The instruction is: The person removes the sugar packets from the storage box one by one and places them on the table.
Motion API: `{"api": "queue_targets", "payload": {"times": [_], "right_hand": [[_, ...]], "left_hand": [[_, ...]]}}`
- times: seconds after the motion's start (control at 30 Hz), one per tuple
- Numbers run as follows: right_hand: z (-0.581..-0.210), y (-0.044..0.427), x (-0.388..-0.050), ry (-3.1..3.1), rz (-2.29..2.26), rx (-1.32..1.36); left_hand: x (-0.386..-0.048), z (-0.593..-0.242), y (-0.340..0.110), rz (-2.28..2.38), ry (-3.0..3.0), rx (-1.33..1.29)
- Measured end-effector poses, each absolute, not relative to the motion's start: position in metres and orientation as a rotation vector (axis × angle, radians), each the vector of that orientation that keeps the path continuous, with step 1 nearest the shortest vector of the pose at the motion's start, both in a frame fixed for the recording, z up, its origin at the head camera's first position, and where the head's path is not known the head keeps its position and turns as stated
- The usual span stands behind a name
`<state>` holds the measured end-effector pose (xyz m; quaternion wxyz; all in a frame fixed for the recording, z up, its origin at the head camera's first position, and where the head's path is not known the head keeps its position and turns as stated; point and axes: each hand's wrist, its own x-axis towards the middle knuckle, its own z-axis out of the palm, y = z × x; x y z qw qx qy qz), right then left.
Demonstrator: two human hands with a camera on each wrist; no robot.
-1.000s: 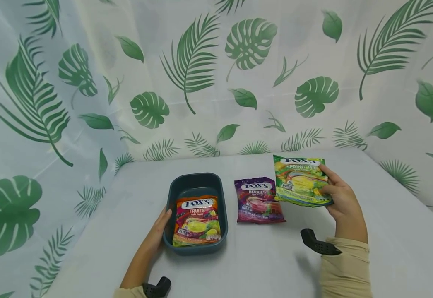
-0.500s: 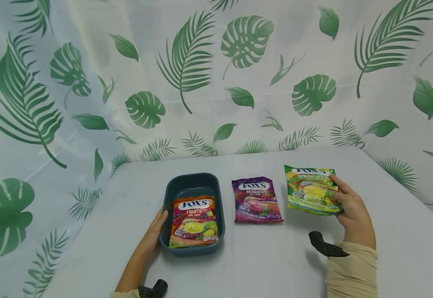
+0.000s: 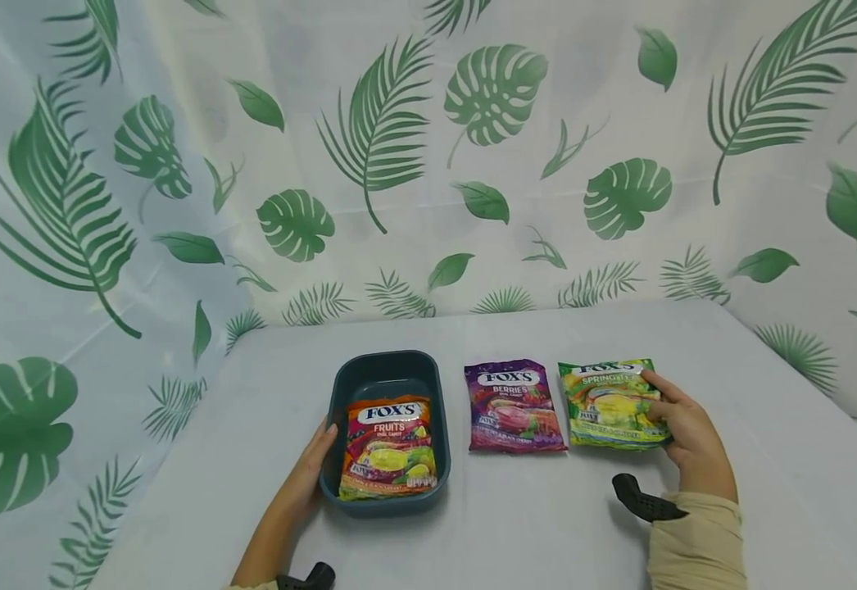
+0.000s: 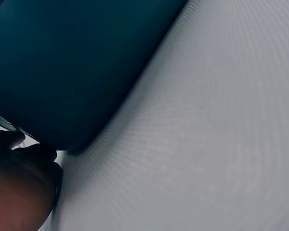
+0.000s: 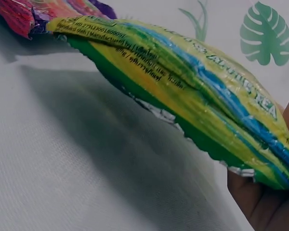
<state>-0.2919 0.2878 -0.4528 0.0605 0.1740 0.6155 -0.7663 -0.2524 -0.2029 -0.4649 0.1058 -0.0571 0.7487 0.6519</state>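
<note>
A green and yellow candy bag (image 3: 609, 406) marked Spring Tea is pinched at its right edge by my right hand (image 3: 694, 438). In the right wrist view, the near edge of this Spring Tea bag (image 5: 183, 91) is lifted above the table, with a shadow beneath. Left of it lies a purple Berries candy bag (image 3: 513, 410), face up. My left hand (image 3: 303, 475) rests against the left side of a dark teal box (image 3: 387, 360), one fingertip at the rim. Inside this box lies a red-orange Fruits candy bag (image 3: 387, 451).
A white cloth-covered table (image 3: 524, 524) carries everything. Behind and beside it hangs a white curtain (image 3: 414, 221) printed with green leaves. Each wrist bears a black camera mount, one of them the right mount (image 3: 646, 501).
My right hand has brought the Spring Tea bag down and slightly right, from overlapping the Berries bag in view to beside it. The left hand stays at the box.
</note>
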Motion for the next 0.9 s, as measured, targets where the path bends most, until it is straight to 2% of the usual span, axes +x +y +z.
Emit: {"api": "queue_targets", "payload": {"times": [0.9], "right_hand": [[-0.461,0.267,-0.304,2.493,-1.784,0.764]], "left_hand": [[-0.251,-0.462,-0.203,1.946,2.197,-0.164]]}}
